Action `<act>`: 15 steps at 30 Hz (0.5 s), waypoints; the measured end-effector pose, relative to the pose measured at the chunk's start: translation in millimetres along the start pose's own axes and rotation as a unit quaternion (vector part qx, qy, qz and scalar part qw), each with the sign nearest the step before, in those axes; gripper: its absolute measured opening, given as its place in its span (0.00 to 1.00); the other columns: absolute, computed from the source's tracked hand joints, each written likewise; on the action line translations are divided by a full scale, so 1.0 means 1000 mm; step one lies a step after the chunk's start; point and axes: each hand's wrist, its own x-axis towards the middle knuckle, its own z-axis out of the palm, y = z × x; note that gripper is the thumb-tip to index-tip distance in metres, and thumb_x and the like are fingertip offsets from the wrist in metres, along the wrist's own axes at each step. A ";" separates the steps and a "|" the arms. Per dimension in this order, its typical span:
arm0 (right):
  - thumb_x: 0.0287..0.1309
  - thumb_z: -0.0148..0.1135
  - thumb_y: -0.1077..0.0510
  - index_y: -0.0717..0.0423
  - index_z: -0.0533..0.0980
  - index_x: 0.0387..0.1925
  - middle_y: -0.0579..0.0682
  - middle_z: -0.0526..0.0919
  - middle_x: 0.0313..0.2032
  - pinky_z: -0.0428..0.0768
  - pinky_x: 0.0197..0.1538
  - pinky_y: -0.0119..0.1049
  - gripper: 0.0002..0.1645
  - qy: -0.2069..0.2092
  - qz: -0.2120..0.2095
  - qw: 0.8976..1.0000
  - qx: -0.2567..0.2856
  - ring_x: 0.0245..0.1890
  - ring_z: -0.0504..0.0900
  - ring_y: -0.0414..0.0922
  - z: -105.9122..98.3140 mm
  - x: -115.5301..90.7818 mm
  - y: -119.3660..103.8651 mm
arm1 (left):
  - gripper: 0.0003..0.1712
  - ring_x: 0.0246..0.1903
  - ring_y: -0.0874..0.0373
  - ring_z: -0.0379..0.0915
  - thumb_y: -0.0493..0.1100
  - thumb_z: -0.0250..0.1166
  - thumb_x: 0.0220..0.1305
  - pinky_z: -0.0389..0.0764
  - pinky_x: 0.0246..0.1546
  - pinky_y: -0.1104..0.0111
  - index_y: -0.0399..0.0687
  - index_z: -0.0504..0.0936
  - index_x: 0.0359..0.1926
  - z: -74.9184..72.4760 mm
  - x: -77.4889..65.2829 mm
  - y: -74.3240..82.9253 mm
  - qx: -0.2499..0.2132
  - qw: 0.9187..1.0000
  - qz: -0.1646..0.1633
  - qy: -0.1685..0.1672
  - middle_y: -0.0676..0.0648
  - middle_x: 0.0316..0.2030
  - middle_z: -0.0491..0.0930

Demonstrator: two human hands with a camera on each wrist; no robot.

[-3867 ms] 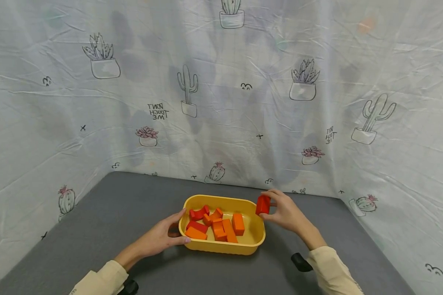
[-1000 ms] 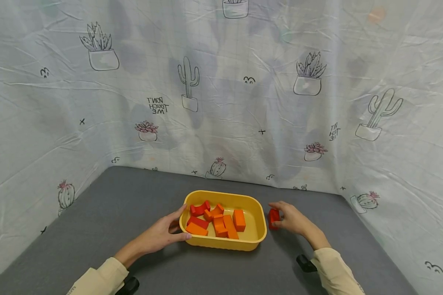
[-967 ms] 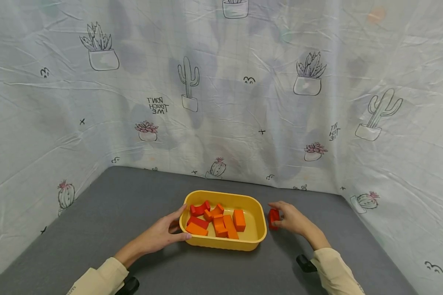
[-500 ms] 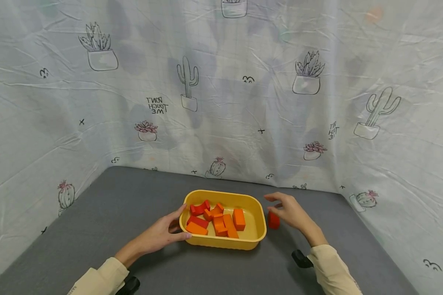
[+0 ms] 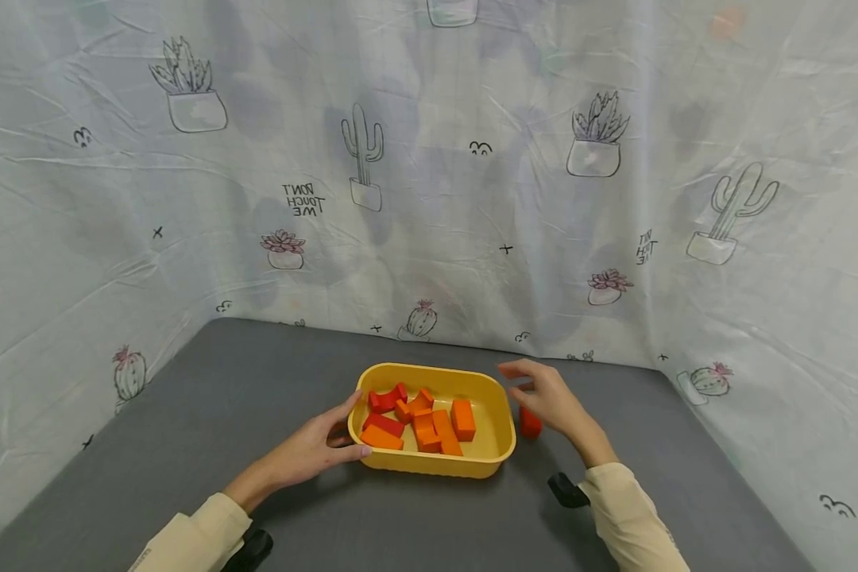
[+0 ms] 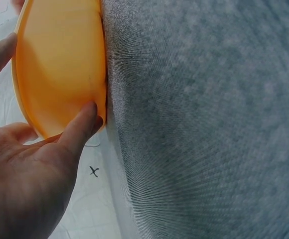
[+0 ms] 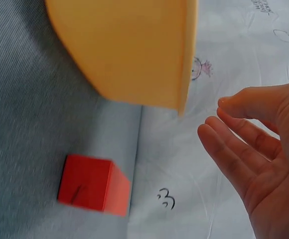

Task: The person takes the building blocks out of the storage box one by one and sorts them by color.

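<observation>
A yellow plastic tub (image 5: 436, 463) holds several red and orange toy blocks. My left hand (image 5: 311, 450) grips its left end, thumb at the front and fingers at the back; in the left wrist view the fingers spread over the tub wall (image 6: 60, 59). My right hand (image 5: 549, 400) is raised beside the tub's right rim, fingers loosely bent with nothing between them. Below that hand a red block (image 5: 530, 423) stands on the table, partly hidden in the head view. In the right wrist view this red block (image 7: 87, 183) shows fully, apart from the hand (image 7: 269, 144).
Inside the tub lie an orange rectangular block (image 5: 462, 419) at the right and a red block with a curved cut-out (image 5: 388, 399) at the back left. The grey tabletop (image 5: 272, 373) ends at a pale curtain (image 5: 436, 222) with cactus drawings.
My right hand carried the red block out over the tub's right rim, set it on the table and let go. It has since risen and moved left towards the rim. The left hand stays put.
</observation>
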 end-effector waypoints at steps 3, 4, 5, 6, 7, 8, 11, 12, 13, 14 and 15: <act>0.58 0.64 0.73 0.63 0.78 0.54 0.62 0.81 0.52 0.84 0.48 0.44 0.21 -0.002 -0.004 1.000 0.008 0.49 0.82 0.57 0.003 0.005 -0.005 | 0.56 0.67 0.41 0.62 0.52 0.70 0.61 0.76 0.57 0.64 0.44 0.44 0.78 0.000 0.000 0.000 0.000 1.000 0.002 -0.004 0.36 0.75 0.48; 0.58 0.64 0.72 0.64 0.78 0.54 0.62 0.81 0.52 0.84 0.48 0.44 0.21 -0.005 -0.004 1.000 0.010 0.49 0.82 0.57 0.004 0.006 -0.006 | 0.56 0.67 0.41 0.62 0.52 0.70 0.62 0.76 0.57 0.64 0.44 0.44 0.78 0.000 0.000 0.000 0.000 1.000 0.002 -0.004 0.36 0.75 0.48; 0.58 0.64 0.72 0.63 0.78 0.55 0.62 0.81 0.53 0.84 0.48 0.43 0.21 -0.009 -0.003 1.000 0.013 0.49 0.82 0.56 0.005 0.008 -0.008 | 0.56 0.67 0.41 0.62 0.52 0.70 0.62 0.76 0.56 0.64 0.45 0.44 0.78 0.000 0.000 0.000 0.000 1.000 0.000 -0.004 0.36 0.75 0.48; 0.59 0.64 0.71 0.63 0.78 0.55 0.62 0.81 0.53 0.84 0.48 0.44 0.21 -0.012 -0.001 1.000 0.015 0.50 0.82 0.56 0.007 0.009 -0.009 | 0.56 0.66 0.41 0.63 0.52 0.70 0.62 0.77 0.56 0.64 0.45 0.44 0.78 0.000 0.000 0.001 0.000 1.000 -0.001 -0.005 0.36 0.75 0.48; 0.59 0.65 0.70 0.63 0.78 0.55 0.62 0.81 0.53 0.84 0.49 0.44 0.21 -0.017 0.001 1.000 0.018 0.50 0.82 0.56 0.008 0.011 -0.011 | 0.56 0.66 0.41 0.63 0.52 0.70 0.62 0.77 0.56 0.63 0.45 0.44 0.78 0.000 0.000 0.001 0.000 1.000 -0.003 -0.004 0.36 0.75 0.48; 0.60 0.65 0.69 0.62 0.78 0.55 0.61 0.81 0.52 0.83 0.49 0.44 0.20 -0.020 0.002 1.000 0.020 0.50 0.82 0.56 0.010 0.013 -0.012 | 0.56 0.66 0.41 0.63 0.52 0.70 0.62 0.77 0.56 0.63 0.45 0.44 0.78 0.000 0.000 0.002 0.000 1.000 -0.005 -0.004 0.36 0.75 0.48; 0.60 0.65 0.67 0.62 0.79 0.55 0.61 0.82 0.52 0.83 0.50 0.46 0.20 -0.028 0.007 0.999 0.022 0.50 0.81 0.54 0.016 0.019 -0.016 | 0.56 0.66 0.41 0.64 0.52 0.70 0.62 0.77 0.56 0.63 0.46 0.44 0.78 0.001 0.000 0.004 0.003 1.000 -0.009 -0.002 0.36 0.75 0.48; 0.60 0.65 0.66 0.62 0.79 0.55 0.60 0.82 0.52 0.83 0.51 0.46 0.20 -0.031 0.008 0.999 0.019 0.50 0.81 0.54 0.018 0.021 -0.018 | 0.55 0.66 0.41 0.64 0.52 0.70 0.62 0.77 0.56 0.62 0.46 0.44 0.78 0.000 -0.001 0.004 0.003 1.000 -0.009 -0.003 0.36 0.75 0.47; 0.60 0.66 0.65 0.62 0.79 0.54 0.59 0.82 0.51 0.82 0.52 0.47 0.20 -0.036 0.009 0.999 0.016 0.50 0.81 0.54 0.021 0.023 -0.019 | 0.55 0.65 0.40 0.64 0.52 0.69 0.62 0.77 0.56 0.62 0.46 0.44 0.78 0.000 -0.001 0.005 0.001 1.000 -0.008 -0.005 0.35 0.75 0.47; 0.60 0.66 0.65 0.62 0.79 0.54 0.58 0.82 0.51 0.82 0.53 0.47 0.20 -0.042 0.010 0.999 0.012 0.51 0.81 0.53 0.023 0.026 -0.021 | 0.55 0.65 0.40 0.64 0.52 0.69 0.62 0.77 0.56 0.62 0.45 0.44 0.78 -0.001 -0.002 0.005 0.000 1.000 -0.007 -0.006 0.34 0.75 0.46; 0.60 0.66 0.64 0.62 0.79 0.54 0.57 0.83 0.51 0.81 0.54 0.48 0.20 -0.048 0.010 0.999 0.008 0.51 0.81 0.53 0.026 0.028 -0.022 | 0.55 0.65 0.39 0.65 0.51 0.69 0.63 0.77 0.56 0.62 0.45 0.43 0.78 -0.002 -0.003 0.005 -0.002 1.000 -0.006 -0.007 0.34 0.75 0.46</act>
